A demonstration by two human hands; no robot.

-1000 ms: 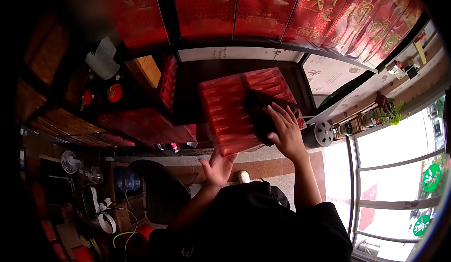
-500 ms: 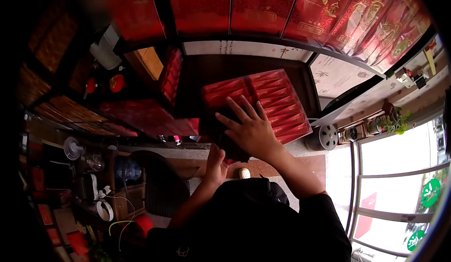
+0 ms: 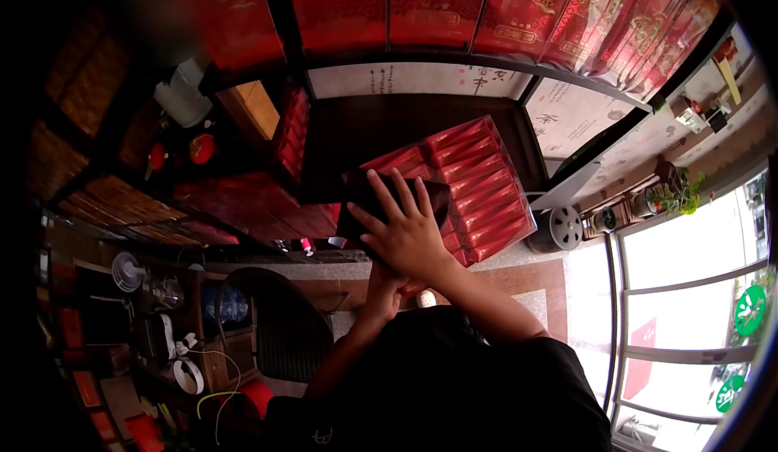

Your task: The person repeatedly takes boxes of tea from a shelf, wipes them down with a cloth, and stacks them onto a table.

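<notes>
My right hand (image 3: pixel 409 237) lies flat with spread fingers on a dark piece with straight edges (image 3: pixel 439 201), possibly a box or bag; its kind is unclear. Below it, my left hand (image 3: pixel 382 294) is closed at the near end of the dark piece, its fingers mostly hidden by my right hand. A bit of red shows beside my left fingers. Just beyond and to the right, a clear-covered tray of shiny red packets (image 3: pixel 480 188) sits tilted at the counter's near edge, partly covered by the dark piece.
A dark counter (image 3: pixel 405 119) runs behind the tray, below shelves of large red gift packages (image 3: pixel 438 6). Red packs stack at left. A black chair (image 3: pixel 292 330) stands behind left, near a small fan (image 3: pixel 127 272). A round metal bin (image 3: pixel 565 229) and glass doors (image 3: pixel 689 249) are at right.
My right hand has moved slightly left and nearer me, on top of the dark piece, which shows more plainly now. My left hand has shifted right, beneath my right hand.
</notes>
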